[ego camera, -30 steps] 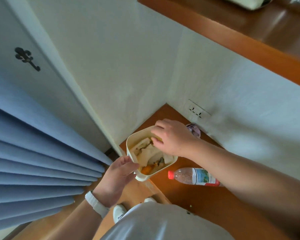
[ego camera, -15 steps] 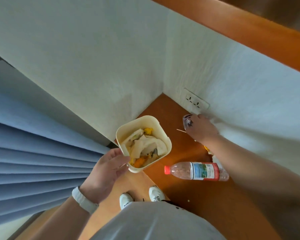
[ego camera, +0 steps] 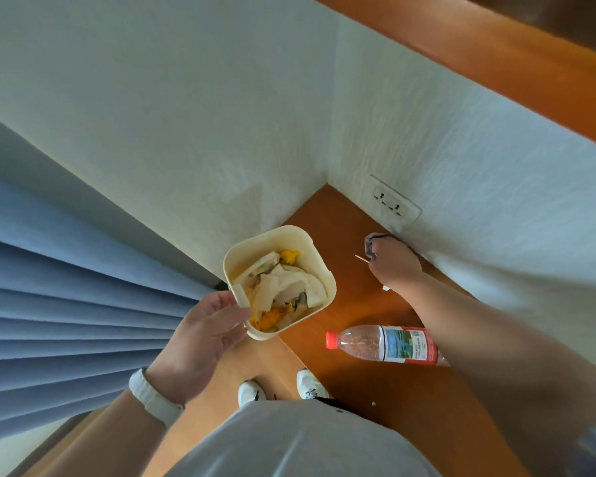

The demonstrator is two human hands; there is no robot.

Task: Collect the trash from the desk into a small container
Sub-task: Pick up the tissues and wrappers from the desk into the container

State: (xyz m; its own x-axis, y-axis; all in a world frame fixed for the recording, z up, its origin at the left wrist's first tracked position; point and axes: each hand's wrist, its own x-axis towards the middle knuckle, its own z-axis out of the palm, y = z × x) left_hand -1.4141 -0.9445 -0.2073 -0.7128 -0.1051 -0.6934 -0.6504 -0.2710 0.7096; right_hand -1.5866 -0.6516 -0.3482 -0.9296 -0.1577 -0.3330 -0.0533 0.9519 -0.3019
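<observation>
My left hand [ego camera: 205, 333] grips the near-left corner of a small cream container [ego camera: 310, 251], held just off the desk's left edge. Crumpled tissues and orange peel fill it. My right hand [ego camera: 394, 265] reaches to the desk's back corner by the wall. Its fingers are closed on a small dark wrapper [ego camera: 370, 243], and a thin wooden stick [ego camera: 361, 258] pokes out to the left beside the fingers. Whether the hand also pinches the stick I cannot tell. A tiny white scrap [ego camera: 386, 288] lies on the desk under the wrist.
A plastic water bottle [ego camera: 382, 346] with a red cap lies on its side on the orange-brown desk [ego camera: 324, 215], partly under my right forearm. A wall socket [ego camera: 391, 204] sits above the desk. Blue curtains [ego camera: 66, 304] hang at left. A wooden shelf [ego camera: 496, 74] runs overhead.
My right hand left the container and reached back to the wall corner, closing on the dark wrapper. The container, still in my left hand, shifted slightly left and away from the desk.
</observation>
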